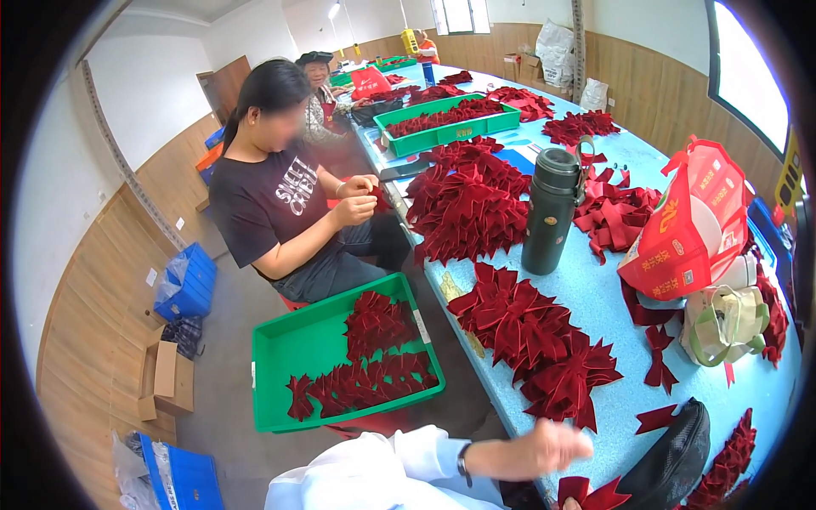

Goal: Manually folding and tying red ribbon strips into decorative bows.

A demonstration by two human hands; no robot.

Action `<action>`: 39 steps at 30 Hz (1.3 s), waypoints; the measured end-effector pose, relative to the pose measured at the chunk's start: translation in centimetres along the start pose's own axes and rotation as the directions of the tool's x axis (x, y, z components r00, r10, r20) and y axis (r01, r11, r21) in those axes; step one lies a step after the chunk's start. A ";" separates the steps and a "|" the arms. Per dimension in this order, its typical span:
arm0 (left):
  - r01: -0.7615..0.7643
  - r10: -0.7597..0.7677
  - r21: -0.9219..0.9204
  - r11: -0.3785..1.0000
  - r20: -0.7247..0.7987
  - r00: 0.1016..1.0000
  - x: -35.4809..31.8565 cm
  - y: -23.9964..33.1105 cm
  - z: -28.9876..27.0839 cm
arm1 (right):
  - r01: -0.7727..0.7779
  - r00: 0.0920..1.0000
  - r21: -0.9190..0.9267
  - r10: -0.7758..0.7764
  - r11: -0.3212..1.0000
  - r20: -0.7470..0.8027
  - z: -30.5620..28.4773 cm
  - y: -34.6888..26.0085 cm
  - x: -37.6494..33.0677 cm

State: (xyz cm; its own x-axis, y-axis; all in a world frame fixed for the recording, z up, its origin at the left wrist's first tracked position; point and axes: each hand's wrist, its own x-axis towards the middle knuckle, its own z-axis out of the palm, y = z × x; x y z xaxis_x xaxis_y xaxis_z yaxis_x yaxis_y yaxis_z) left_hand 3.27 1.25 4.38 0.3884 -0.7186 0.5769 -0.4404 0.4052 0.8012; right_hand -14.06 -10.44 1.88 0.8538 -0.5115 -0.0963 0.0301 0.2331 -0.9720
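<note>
My left hand (537, 448), with a dark wristband and white sleeve behind it, is over the blue table's (544, 387) near edge. Its fingers are smeared by motion. At the lower edge, only a fingertip of my right hand (570, 505) shows, pressed against a dark red ribbon bow (602, 495); the rest is cut off. Beside the bow lies a black mesh pouch (676, 459). A pile of finished red bows (540, 327) lies ahead of my left hand. A single bow (659, 357) and a ribbon piece (656, 418) lie to the right.
A green tray (276, 387) of bows stands left of the table. A dark green flask (551, 212), a red bag (693, 225) and a small cream bag (724, 323) stand on the table. A seated co-worker (285, 195) handles a red piece; more people sit beyond.
</note>
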 end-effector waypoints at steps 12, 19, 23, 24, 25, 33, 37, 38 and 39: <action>0.610 -0.507 -0.374 0.698 0.343 0.791 1.1 2.0 2.7 | 0.172 0.976 -0.013 -0.172 0.985 -0.130 0.9 -0.5 -0.7; 0.692 -0.683 -0.188 0.697 0.119 0.720 1.0 3.7 2.3 | 0.299 0.950 -0.174 -0.276 0.938 0.145 1.6 -2.4 1.1; 0.637 -0.636 -0.303 0.709 0.116 0.763 0.7 4.0 4.0 | 0.407 0.909 0.004 -0.405 0.913 0.096 0.7 -3.3 -0.5; 0.651 -0.642 -0.300 0.697 0.141 0.753 0.4 4.0 4.4 | 0.399 0.915 0.001 -0.398 0.917 0.069 0.6 -3.3 -0.8; 0.630 -0.624 -0.258 0.732 0.116 0.773 0.2 4.0 4.7 | 0.407 0.912 0.001 -0.406 0.913 0.058 0.4 -3.3 -1.1; 0.317 -0.310 0.092 0.944 -0.087 0.947 -1.4 2.6 5.1 | 0.451 0.890 0.071 -0.455 0.890 0.041 1.2 -2.6 -2.3; 0.298 -0.287 0.017 0.954 -0.218 0.933 -0.9 -1.4 1.1 | 0.485 0.873 0.016 -0.485 0.874 0.039 0.1 -2.9 -3.2; 0.382 -0.436 -0.261 0.886 -0.194 0.879 -0.8 -2.3 -0.1 | 0.480 0.877 0.004 -0.479 0.877 -0.020 -0.2 -2.9 -3.4; 0.384 -0.437 -0.271 0.883 -0.177 0.882 -0.5 -1.5 0.3 | 0.470 0.880 -0.004 -0.469 0.883 -0.082 -0.2 -2.9 -3.8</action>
State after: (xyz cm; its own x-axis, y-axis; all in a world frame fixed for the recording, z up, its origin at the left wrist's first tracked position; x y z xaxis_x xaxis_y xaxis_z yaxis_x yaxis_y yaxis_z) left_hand 3.48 0.85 2.86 0.6785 -0.7106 0.1863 -0.0207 0.2350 0.9718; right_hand -17.52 -9.28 5.00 0.6944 -0.6268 0.3534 0.4257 -0.0380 -0.9041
